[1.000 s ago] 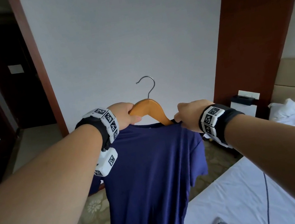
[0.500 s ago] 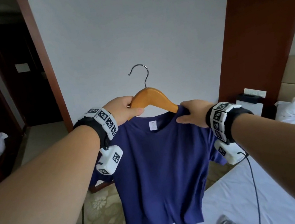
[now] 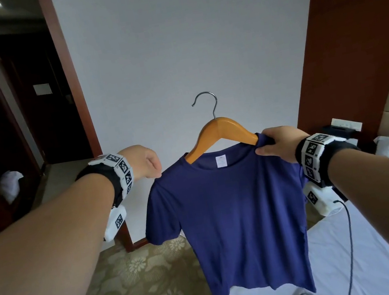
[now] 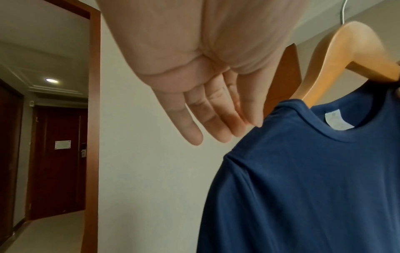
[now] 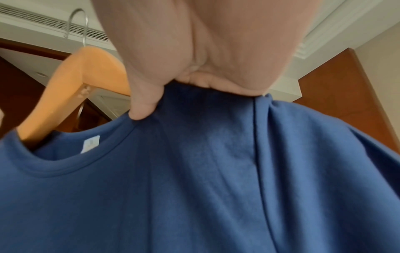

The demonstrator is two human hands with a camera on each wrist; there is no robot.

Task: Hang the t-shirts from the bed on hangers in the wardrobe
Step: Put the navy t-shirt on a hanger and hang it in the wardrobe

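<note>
Navy t-shirt (image 3: pixel 230 208) hangs lengthwise down, hanger (image 3: pixel 219 132) hook up

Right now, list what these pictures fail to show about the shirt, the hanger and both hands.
- Hanger ends: all views, covered by the blue t-shirt.
- Right hand fingers: right wrist view, hidden behind the shirt's shoulder; only the thumb shows.
- Left hand contact with the shoulder: blurred in the left wrist view.
- Label print: too small.

No legible text on shirt tag (image 3: pixel 221 161) or door notice (image 3: pixel 42 89)
</note>
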